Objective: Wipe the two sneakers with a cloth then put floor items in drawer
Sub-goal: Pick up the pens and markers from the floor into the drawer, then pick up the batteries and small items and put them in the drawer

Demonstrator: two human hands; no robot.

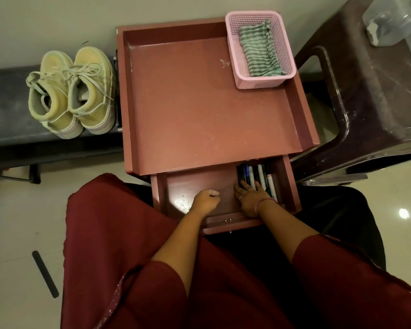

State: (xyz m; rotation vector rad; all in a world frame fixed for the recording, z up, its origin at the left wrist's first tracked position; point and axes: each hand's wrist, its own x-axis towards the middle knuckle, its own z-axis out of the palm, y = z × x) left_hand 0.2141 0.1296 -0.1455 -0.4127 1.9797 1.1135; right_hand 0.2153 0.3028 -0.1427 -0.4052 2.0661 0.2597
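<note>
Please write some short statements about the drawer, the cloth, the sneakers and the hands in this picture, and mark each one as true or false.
1. The drawer is pulled open. True.
2. The striped cloth lies on the floor. False: it lies in the pink basket.
3. The two sneakers stand side by side on a dark bench. True.
4. The right hand grips a sneaker. False: it rests on the pens in the drawer.
5. The left hand is inside the drawer, fingers curled. True.
</note>
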